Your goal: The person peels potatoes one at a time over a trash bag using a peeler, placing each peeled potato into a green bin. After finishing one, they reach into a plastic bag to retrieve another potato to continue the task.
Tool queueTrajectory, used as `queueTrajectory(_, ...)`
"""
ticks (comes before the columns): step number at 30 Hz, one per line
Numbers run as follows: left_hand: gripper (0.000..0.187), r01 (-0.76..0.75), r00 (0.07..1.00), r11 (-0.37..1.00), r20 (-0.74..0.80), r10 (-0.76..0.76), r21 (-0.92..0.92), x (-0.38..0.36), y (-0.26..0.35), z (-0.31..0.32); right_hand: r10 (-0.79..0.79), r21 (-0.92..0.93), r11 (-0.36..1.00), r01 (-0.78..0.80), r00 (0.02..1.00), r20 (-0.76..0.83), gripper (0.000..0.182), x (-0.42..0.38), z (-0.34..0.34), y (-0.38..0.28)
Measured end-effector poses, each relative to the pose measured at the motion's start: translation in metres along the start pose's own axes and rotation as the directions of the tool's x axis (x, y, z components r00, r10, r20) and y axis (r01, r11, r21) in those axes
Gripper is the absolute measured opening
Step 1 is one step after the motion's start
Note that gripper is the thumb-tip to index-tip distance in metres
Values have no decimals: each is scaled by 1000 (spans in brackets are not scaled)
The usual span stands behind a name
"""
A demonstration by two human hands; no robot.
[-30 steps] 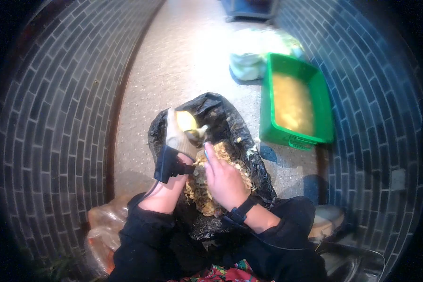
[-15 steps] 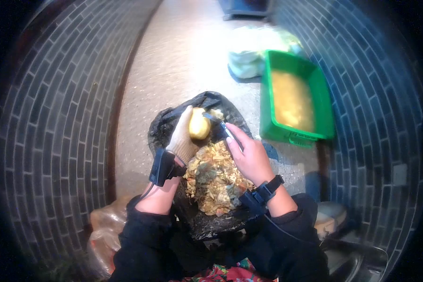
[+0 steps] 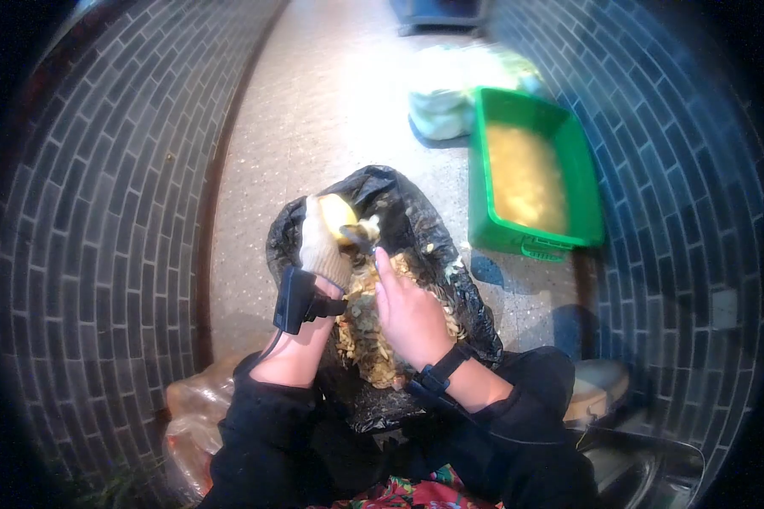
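The left hand wore a pale glove. Its fingers were curled around a smooth yellow lump of food and held it over the far end of a black plastic bag. The right hand was bare and closed around a small tool, with one finger stretched along it. The tool's dark blade was right by the lump, but I could not tell if it was touching. Bits of pale peel hung by the blade. A big heap of peels lay in the black bag, below the hands. Well off to the right, a green tub sat on the floor with yellow stuff in it, too blurry to make out
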State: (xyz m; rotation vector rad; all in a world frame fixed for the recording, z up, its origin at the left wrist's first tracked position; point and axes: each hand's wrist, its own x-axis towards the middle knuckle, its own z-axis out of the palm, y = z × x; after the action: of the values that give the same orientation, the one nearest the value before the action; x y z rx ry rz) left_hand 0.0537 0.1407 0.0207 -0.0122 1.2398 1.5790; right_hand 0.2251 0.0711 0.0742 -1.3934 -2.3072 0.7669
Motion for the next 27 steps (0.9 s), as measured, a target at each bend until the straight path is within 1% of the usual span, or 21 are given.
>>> queueTrajectory(1,63,-6,998,1000,-68,4,-23,-8,4,7,14,-5,1000,-14,1000,25,51,-3,2,-3)
queueTrajectory(2,63,-9,998,1000,-67,8,-20,-11,2,4,13,-2,1000,-13,1000,21,51,-7,7,-6)
queueTrajectory(3,66,-170,985,981,26,169,92,-16,-1,-4,9,12,1000,-10,997,75,52,-12,16,-6)
queueTrajectory(4,68,-332,941,925,134,311,186,-24,2,-4,4,26,1000,-8,992,128,53,-14,25,-5)
queueTrajectory(5,61,115,993,992,18,-114,-51,-22,15,0,-48,71,996,46,998,27,51,-14,36,3)
queueTrajectory(6,61,114,993,992,15,-113,-51,-20,16,0,-50,73,996,47,998,28,51,-12,28,3)
queueTrajectory(8,53,27,988,995,156,-11,-98,-13,13,0,-15,198,980,13,1000,12,48,1,-3,2)
queueTrajectory(9,53,26,988,994,153,-10,-103,-8,11,-1,39,174,984,-33,999,-29,45,6,-10,6)
queueTrajectory(10,51,-56,984,998,171,53,12,-2,8,-1,-19,155,987,43,989,-149,43,10,-17,11)
queueTrajectory(12,49,-220,959,946,231,165,239,5,1,-1,-21,217,974,72,973,-229,42,18,-25,20)
queueTrajectory(13,46,-400,905,847,295,306,351,-13,2,6,-20,216,974,70,974,-227,42,22,-28,23)
queueTrajectory(14,45,-410,910,774,280,307,482,-28,8,16,-15,205,977,63,973,-229,41,25,-30,25)
queueTrajectory(16,42,-408,907,816,281,313,409,-33,2,18,-3,198,979,50,973,-232,41,24,-30,25)
queueTrajectory(17,42,-406,908,816,282,309,411,-33,3,19,-8,172,984,42,981,-196,42,23,-30,22)
queueTrajectory(19,43,-137,978,961,187,93,242,-29,12,20,-11,144,989,34,987,-159,43,19,-25,17)
queueTrajectory(20,47,-210,962,951,222,160,227,-9,7,8,-4,131,991,18,994,-111,46,14,-17,13)
queueTrajectory(21,47,-175,973,965,182,139,196,-17,11,12,3,117,993,4,998,-62,48,9,-9,10)
queueTrajectory(22,48,-140,983,977,141,118,161,-26,17,16,1,116,993,6,998,-62,48,8,-3,9)
queueTrajectory(23,48,-142,983,977,139,120,159,-23,16,14,-28,79,996,33,998,-63,50,7,3,9)
queueTrajectory(25,50,-11,1000,999,21,11,30,-8,8,5,-61,33,997,63,997,-56,53,4,6,6)
queueTrajectory(27,52,-12,999,1000,44,12,-8,1,1,-7,-69,-14,998,68,997,-35,52,1,12,5)
